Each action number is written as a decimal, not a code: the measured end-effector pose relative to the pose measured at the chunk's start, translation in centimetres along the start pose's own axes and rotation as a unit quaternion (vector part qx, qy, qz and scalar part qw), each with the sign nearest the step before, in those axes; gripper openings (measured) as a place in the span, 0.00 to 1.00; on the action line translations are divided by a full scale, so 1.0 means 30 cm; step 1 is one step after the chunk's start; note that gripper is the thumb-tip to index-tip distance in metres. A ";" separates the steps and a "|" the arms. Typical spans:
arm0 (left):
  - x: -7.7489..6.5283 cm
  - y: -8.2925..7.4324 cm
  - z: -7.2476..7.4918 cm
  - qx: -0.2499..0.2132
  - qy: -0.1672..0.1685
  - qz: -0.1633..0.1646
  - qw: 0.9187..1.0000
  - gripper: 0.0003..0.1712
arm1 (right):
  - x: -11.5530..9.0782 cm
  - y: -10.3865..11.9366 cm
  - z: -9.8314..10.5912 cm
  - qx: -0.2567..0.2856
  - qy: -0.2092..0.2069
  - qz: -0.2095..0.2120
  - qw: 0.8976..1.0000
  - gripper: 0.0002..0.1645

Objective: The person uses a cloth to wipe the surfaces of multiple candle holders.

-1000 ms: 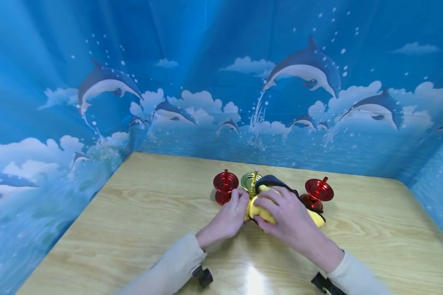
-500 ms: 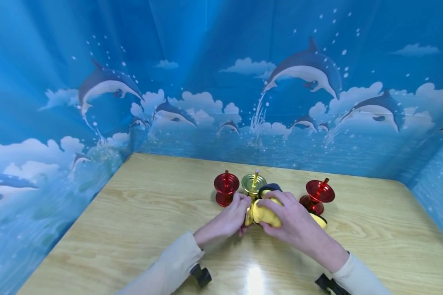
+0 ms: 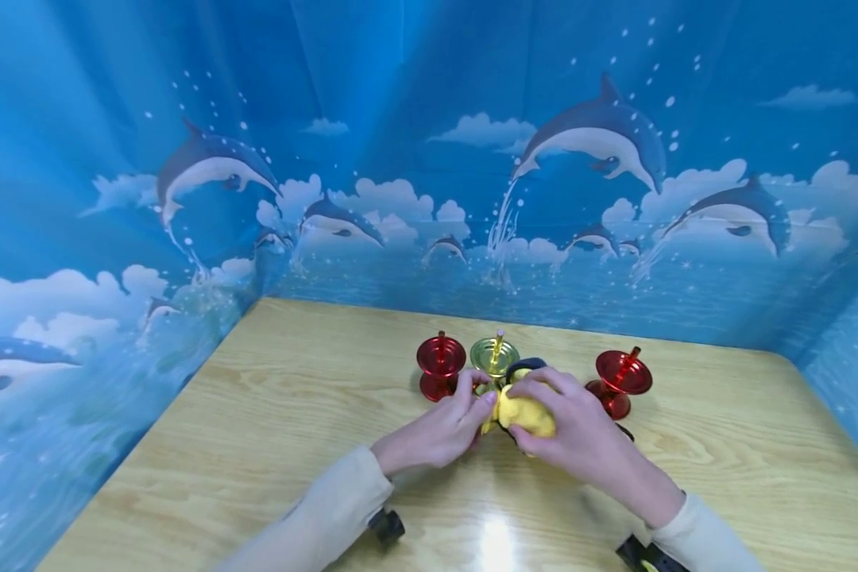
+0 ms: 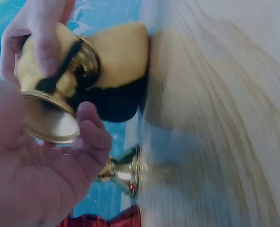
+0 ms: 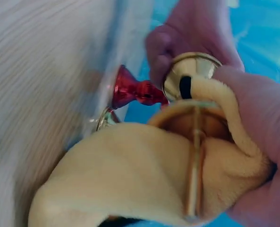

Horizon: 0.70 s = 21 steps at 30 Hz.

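A gold candlestick (image 5: 195,175) with a spike is held between the two hands, lying tilted just above the table. My left hand (image 3: 436,433) grips its flared foot (image 4: 52,122), thumb and fingers curled round the rim. My right hand (image 3: 579,429) holds a yellow cloth (image 3: 527,415) with a dark border and presses it round the candlestick's cup and stem. In the right wrist view the cloth drapes under the spike, with part of the cup visible. From the head view, hands and cloth hide most of the held candlestick.
Behind the hands stand a red candlestick (image 3: 440,359) and a second gold candlestick (image 3: 494,356). Another red candlestick (image 3: 623,373) stands to the right of the right hand. The wooden table (image 3: 293,397) ends at a blue dolphin-print backdrop (image 3: 400,199).
Both hands have shifted slightly right with the candlestick and cloth. The left fingers have changed position round the foot. The cloth's loose end beside the right red candlestick now shows less.
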State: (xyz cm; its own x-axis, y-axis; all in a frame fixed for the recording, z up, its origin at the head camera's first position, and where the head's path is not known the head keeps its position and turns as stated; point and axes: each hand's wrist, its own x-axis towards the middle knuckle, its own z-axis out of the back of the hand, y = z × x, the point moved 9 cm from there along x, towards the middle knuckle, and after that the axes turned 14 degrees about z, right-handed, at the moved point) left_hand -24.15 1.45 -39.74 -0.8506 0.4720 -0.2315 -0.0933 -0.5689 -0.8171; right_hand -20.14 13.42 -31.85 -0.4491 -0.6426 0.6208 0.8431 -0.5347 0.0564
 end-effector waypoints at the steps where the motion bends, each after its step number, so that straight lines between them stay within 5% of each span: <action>1: 0.005 0.003 -0.003 -0.021 0.003 0.012 1.000 0.22 | 0.003 0.013 0.000 -0.025 0.003 0.011 1.000 0.25; 4: 0.016 0.015 -0.016 -0.100 0.039 0.057 0.993 0.22 | 0.009 0.056 -0.003 -0.089 0.012 0.051 0.995 0.27; 7: 0.025 0.029 -0.031 -0.181 0.085 0.098 0.975 0.26 | 0.010 0.082 -0.006 -0.112 0.014 0.078 0.991 0.29; 10: 0.027 0.036 -0.038 -0.200 0.109 0.108 0.968 0.26 | 0.007 0.080 -0.002 -0.099 0.001 0.081 0.992 0.29; 17: 0.005 0.024 -0.004 -0.090 0.044 0.035 0.994 0.24 | 0.004 0.033 0.026 -0.037 -0.035 0.050 0.997 0.28; 21: 0.001 0.001 -0.001 -0.025 0.009 -0.002 1.000 0.25 | 0.005 0.032 0.029 -0.040 -0.036 0.045 0.998 0.28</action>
State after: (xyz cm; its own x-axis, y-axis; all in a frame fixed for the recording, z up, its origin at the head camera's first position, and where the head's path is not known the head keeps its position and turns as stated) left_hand -24.15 1.46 -39.79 -0.8411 0.4860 -0.2373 -0.0702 -0.5331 -0.8431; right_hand -19.15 13.29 -31.02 -0.3484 -0.6500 0.6753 0.8512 -0.5212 -0.0625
